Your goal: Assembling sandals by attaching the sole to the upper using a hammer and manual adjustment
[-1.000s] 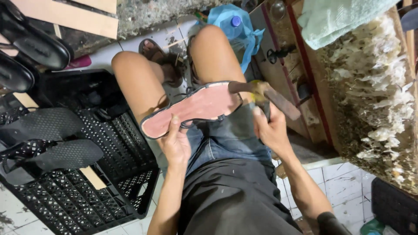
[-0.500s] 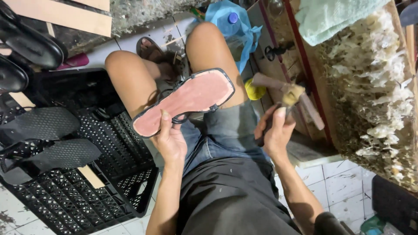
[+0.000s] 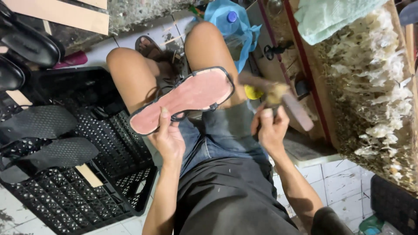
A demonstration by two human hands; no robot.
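Observation:
My left hand [image 3: 169, 138] holds a sandal [image 3: 185, 98] upside down over my lap, its pinkish-red bottom face up with a black rim and straps beneath. My right hand [image 3: 271, 128] grips a glue brush [image 3: 275, 93] with yellowish bristles, blurred, just right of the sandal's toe end and apart from it. I sit with bare knees, denim shorts and a dark shirt.
A black plastic crate [image 3: 87, 174] at left carries black textured soles [image 3: 41, 122]. Black shoe parts [image 3: 30, 43] lie at upper left. A blue bag with a bottle [image 3: 228, 21] sits past my knee. A wooden bench [image 3: 370, 100] crusted with dried glue fills the right.
The brush was on the sandal's far end a second ago, then pulled away to the right. My left hand has kept the sandal in place, shifting it slightly.

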